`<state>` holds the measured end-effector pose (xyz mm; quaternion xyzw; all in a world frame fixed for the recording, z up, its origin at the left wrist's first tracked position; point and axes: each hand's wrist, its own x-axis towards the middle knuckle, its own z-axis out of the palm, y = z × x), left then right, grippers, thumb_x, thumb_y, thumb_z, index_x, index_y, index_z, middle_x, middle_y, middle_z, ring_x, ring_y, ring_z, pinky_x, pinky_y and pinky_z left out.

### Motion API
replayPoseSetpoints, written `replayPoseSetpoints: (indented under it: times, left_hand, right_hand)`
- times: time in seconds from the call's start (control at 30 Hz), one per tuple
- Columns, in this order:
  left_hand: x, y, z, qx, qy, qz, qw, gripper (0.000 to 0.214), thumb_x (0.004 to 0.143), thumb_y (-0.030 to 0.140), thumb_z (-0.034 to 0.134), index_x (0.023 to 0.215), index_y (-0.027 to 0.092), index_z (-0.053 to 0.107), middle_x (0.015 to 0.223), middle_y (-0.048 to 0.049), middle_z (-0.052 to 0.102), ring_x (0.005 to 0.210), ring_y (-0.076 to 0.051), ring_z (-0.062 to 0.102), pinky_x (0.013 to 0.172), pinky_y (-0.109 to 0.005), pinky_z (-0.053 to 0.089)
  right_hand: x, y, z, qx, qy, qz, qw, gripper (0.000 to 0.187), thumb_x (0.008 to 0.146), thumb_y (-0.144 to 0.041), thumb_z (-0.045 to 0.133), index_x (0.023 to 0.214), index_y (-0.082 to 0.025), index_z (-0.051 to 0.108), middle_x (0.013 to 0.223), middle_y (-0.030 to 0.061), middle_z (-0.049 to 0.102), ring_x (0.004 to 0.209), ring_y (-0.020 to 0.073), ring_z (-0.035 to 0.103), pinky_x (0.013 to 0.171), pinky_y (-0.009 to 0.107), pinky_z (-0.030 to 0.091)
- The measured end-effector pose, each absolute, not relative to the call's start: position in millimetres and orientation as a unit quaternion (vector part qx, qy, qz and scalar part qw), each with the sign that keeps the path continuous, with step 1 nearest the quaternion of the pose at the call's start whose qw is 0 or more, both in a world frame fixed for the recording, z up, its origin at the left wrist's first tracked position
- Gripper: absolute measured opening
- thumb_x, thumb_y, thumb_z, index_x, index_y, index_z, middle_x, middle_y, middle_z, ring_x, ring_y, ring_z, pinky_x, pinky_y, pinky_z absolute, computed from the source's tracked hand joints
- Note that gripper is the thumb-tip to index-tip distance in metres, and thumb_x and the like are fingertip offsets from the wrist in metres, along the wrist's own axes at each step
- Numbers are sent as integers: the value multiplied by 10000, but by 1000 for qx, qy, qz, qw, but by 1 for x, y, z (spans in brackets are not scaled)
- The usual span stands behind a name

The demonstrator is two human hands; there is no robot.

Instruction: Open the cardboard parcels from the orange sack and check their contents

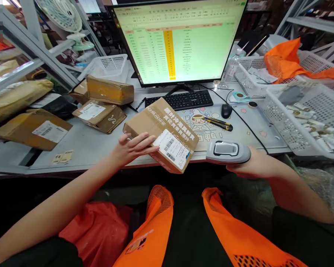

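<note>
My left hand (135, 150) grips the near left side of a brown cardboard box (156, 115), its fingers lying across the top near a white shipping label (174, 148). Tilted toward me, the box overhangs the desk's front edge. To the right, my right hand (250, 167) is wrapped round a grey handheld barcode scanner (228, 152), whose head points left at the box from a short gap. The scanner's handle is mostly hidden by the hand. Beyond the box lie a black keyboard (183, 100) and a yellow-and-black utility knife (218, 123).
A monitor (180, 44) showing a spreadsheet stands behind the keyboard. Several cartons, including one with a label (100, 115), sit on the left. White plastic baskets (292, 137) line the right. A mouse (226, 110) and its cable lie on the desk mat, near a tape roll (239, 96).
</note>
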<state>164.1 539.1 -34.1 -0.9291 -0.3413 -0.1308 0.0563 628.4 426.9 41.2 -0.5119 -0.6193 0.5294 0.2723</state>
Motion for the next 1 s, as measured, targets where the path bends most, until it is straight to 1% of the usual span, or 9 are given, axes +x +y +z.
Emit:
replayPoseSetpoints:
  times: [0.07,0.17,0.37,0.53,0.63,0.7,0.8,0.87,1.0]
  left_hand:
    - [164,541,-32,-930,-340,-127,53,346,1089,235,501,1192,433,766,1254,40,811,1226,-164,721,1278,-481,300]
    - [164,543,-31,-930,-342,-125,41,337,1085,249,502,1174,441,765,1216,45,815,1234,-155,712,1290,-458,284]
    - [172,548,-21,-934,-342,-109,-1,340,1082,259,489,1189,441,755,1192,59,808,1207,-134,708,1294,-427,304]
    - [172,552,-26,-938,-325,-118,12,396,1051,198,526,1232,472,747,1243,65,804,1205,-159,721,1247,-458,364]
    - [162,544,-46,-929,-284,-197,134,512,1010,111,582,1278,531,698,1260,73,802,1192,-175,736,1259,-480,321]
    - [153,533,-56,-906,-278,-254,194,618,964,79,633,1415,502,617,1309,5,788,1238,-225,727,1273,-513,291]
    - [142,514,-52,-893,-320,-275,155,857,921,98,664,1672,372,356,1377,-141,735,1316,-329,684,1246,-597,332]
    - [135,504,-34,-893,-344,-271,107,981,921,145,678,1743,348,184,1407,-177,693,1321,-363,663,1222,-646,359]
    - [117,506,12,-898,-373,-232,34,962,958,340,687,1755,370,150,1499,-164,610,1341,-397,609,1194,-672,395]
  right_hand:
    - [624,428,46,-487,-652,536,223,422,701,-191,829,1123,-197,840,687,1,716,553,169,618,475,265,509]
    - [622,431,48,-485,-647,551,205,404,722,-183,798,1124,-203,830,612,-30,659,562,175,620,494,268,516]
    - [615,438,51,-512,-564,618,198,423,747,-250,808,1163,-186,774,482,-84,526,363,106,416,343,227,308]
    - [610,450,56,-528,-571,600,189,626,754,-285,845,1351,-162,705,561,-62,611,375,118,473,352,237,368]
    - [643,471,35,-608,-549,526,229,546,703,-395,919,1160,-147,752,658,15,696,514,185,627,439,280,507]
    - [682,492,10,-665,-504,473,283,513,654,-464,946,1022,-160,756,781,82,762,648,238,714,539,320,590]
    - [747,524,-29,-703,-416,445,367,494,634,-512,920,979,-201,751,980,139,807,793,287,767,647,381,642]
    - [780,540,-49,-740,-386,394,386,389,703,-509,859,938,-219,747,998,148,806,867,302,778,740,415,649]
    - [797,556,-62,-875,-423,118,202,304,845,-499,754,807,-198,772,949,234,774,1051,417,757,894,516,586]
